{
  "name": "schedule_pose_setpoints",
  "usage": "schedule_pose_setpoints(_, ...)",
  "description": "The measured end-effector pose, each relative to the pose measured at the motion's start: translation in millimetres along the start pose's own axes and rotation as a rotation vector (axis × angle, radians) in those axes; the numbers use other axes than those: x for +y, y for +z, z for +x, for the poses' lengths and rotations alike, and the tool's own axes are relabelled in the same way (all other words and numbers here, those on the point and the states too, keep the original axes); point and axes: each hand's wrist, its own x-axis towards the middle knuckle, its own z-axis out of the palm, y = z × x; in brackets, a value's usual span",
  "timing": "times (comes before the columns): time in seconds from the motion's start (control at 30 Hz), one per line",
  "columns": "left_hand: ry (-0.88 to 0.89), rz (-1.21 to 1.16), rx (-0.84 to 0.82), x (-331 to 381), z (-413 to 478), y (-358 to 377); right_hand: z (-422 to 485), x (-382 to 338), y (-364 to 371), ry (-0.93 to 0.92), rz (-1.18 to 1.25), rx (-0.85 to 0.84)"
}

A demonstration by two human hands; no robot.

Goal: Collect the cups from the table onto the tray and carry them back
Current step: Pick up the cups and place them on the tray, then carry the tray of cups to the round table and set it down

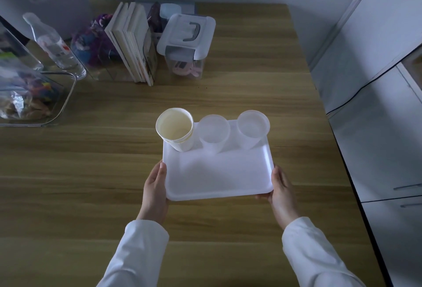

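Three cups [213, 132] on held tray [219, 175].

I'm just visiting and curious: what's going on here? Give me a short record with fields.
setting: wooden table
tray: white tray, held at both short edges
left hand: left hand grips the tray's left edge
right hand: right hand grips the tray's right edge
cups on tray: paper cup and two clear plastic cups, upright in a row along the far edge
nearby: books, lidded box, bottle
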Motion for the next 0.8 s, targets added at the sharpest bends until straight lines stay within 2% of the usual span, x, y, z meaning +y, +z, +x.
schedule_pose_setpoints(0.23,-0.033,-0.101,-0.032,-15,-9,7,-11,5,-4,-0.012,0.055,0.052)
schedule_pose_setpoints(0.4,-0.016,-0.067,-0.141,-14,-13,10,-34,13,-13,0.006,0.062,0.153)
schedule_pose_setpoints(0.7,-0.066,0.113,-0.445,-26,-17,16,-109,50,-29,0.022,0.071,0.449)
schedule_pose_setpoints(0.8,-0.116,0.155,-0.491,-36,-31,25,-139,69,-39,0.041,0.104,0.563)
